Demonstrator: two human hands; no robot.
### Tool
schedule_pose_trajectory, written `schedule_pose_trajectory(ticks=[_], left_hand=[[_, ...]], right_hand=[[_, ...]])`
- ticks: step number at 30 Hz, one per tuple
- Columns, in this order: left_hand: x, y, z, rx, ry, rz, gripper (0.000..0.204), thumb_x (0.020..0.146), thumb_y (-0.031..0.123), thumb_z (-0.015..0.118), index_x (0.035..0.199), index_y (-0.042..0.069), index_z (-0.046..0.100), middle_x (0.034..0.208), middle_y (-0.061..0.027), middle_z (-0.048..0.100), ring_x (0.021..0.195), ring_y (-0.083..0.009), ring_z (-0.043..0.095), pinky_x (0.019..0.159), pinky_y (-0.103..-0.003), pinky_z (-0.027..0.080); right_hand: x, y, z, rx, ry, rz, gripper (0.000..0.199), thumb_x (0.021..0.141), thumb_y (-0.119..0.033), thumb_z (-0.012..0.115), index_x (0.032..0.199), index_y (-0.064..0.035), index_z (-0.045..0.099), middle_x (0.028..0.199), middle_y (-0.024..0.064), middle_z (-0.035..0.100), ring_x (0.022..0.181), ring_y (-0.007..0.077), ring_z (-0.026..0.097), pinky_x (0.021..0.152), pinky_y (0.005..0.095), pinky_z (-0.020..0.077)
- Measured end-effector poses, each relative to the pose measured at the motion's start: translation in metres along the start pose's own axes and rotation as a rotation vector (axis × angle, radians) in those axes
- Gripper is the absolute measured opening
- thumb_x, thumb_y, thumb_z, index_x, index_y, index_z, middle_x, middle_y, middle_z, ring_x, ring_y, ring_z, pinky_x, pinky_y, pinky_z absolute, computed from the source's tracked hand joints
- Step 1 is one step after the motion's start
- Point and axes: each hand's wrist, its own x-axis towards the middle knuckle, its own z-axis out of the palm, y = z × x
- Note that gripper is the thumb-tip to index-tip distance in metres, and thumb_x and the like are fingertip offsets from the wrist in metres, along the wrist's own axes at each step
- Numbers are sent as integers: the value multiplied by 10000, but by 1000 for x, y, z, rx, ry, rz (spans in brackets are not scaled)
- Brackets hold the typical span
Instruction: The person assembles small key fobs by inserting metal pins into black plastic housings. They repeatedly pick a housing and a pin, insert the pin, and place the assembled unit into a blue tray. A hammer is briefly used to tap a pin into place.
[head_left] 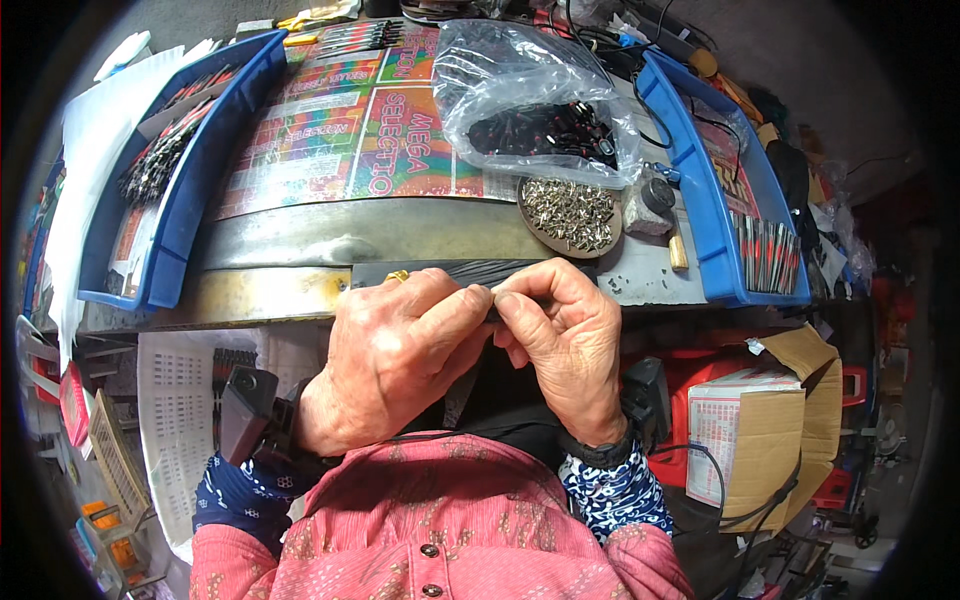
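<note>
From the head view I see my left hand (395, 355) and right hand (560, 340) meeting at the near edge of the metal-topped bench (330, 240), fingertips pressed together and pinching a tiny pale part (492, 291), too small to make out, over a black strip (470, 272). Beyond lie a round dish of silvery metal pieces (570, 213), a clear plastic bag (530, 90) and two blue trays (190, 190). A cardboard box (765, 425) sits at my right.

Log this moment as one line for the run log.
left hand and right hand: fingertips pinched together on a small part, too small to identify | place: front edge of workbench | nearby: round dish of small metal pieces
</note>
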Motion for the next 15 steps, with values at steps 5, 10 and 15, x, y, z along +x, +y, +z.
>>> schedule_pose_trajectory(ticks=[5,10,15], left_hand=[[3,1,2,29,30,13,271,719,66,773,969,61,669,732,-72,598,599,-244,599,523,-363,457],[10,1,4,35,37,2,278,714,69,779,969,61,670,737,-72,605,599,-246,600,523,-360,461],[14,1,1,0,54,-5,269,710,53,776,958,52,672,739,-77,615,606,-252,608,529,-354,467]], right_hand=[[3,-2,-3,-5,-14,-17,74,943,-91,645,950,-19,628,826,-23,635,698,24,574,600,181,483],[3,5,3,-21,108,-130,101,951,-115,651,948,-17,627,814,-21,629,697,22,567,616,185,479],[8,3,-3,-5,49,-110,148,966,-171,645,952,-24,627,761,-24,616,676,19,561,590,181,467]])
